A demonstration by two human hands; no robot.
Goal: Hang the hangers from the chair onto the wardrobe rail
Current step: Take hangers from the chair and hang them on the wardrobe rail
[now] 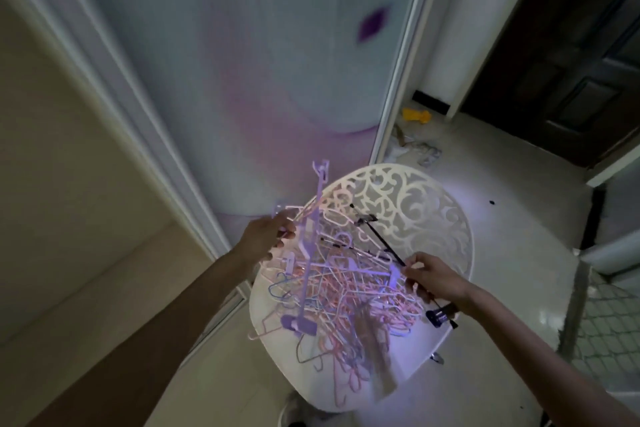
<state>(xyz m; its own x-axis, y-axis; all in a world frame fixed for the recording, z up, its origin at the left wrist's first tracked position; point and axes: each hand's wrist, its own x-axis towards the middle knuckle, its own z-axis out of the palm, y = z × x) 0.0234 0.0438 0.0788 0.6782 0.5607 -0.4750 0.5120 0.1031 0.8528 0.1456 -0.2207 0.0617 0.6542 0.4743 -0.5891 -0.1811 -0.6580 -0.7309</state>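
- Fingers of the right hand are pinched on a black clip hanger, thumb and forefinger closed round its thin bar near the lower end.
- That bar runs long and straight, from just below the fingers, where a dark clip hangs, up and away towards the chair back. So the long axis slants off from the knuckles, and lifting along it looks like the clean way out.
- Left hand is in at the far side of the heap, fingers curled on pale pink wire where a lilac plastic hanger stands up just beside them. Which strand it actually holds, I can't tell; it's blurred.
- Between the two hands lies the tangle of hangers, pink, white and lilac, piled on the seat of the white chair and spilling over its near edge.
- Right hand is nearer the black one, plainly, and it's the only hanger that looks half free of the knot.
- Both forearms reach out low and nearly straight, right wrist dipped, left wrist level.
- Beyond the fingers stands the wardrobe door, pale and glossy; no rail in sight.
- My guess: nothing hung from this grab yet, and snagging on the pink wires is the risk.
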